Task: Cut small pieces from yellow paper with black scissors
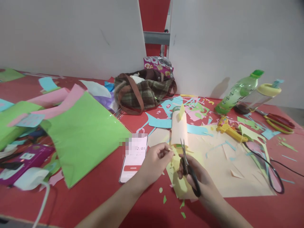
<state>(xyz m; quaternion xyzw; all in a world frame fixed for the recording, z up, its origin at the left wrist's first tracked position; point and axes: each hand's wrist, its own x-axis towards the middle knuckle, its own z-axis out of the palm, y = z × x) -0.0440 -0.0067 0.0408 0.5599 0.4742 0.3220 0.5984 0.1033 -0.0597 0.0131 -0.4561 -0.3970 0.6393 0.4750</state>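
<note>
A: Hands? Clock from the gap between them, 12 is away from the person.

B: Right hand [203, 175] is gripping black-handled scissors [186, 165], fingers in the loops, tips at 12. Left hand [158, 160] curled narrow, thumb and fingertips close together near yellow paper; can't tell if they pinch a piece.

A: Workpiece?

B: Peach-wrapped tube [179, 128] at 12, just past the scissor tips, green cap at its far end, yellow strip near that end. Blue paper pokes out both sides, 11 and 1. Yellow sheet [177, 185] lies under the hands, toward 6.

A: Obstructions?

B: Phone [130, 160] at 9, right up by the left forearm, partly covered in view. Large green sheet [87, 136] past it, 9 to 10. Purple box [28, 163] and white adapter [32, 178] farther at 9.

A: Other side?

B: Peach sheet [220, 174] at 3, scraps on top. Yellow glue gun [230, 131] at 2, black cable [256, 153] looping to 3. Green bottle [237, 91] and yellow-lidded bottle [258, 98] at 1 to 2, second scissors [281, 122] at 2.

A: Back?

B: Plaid bag [148, 93] at 11, snack pack [158, 65] behind it.
</note>
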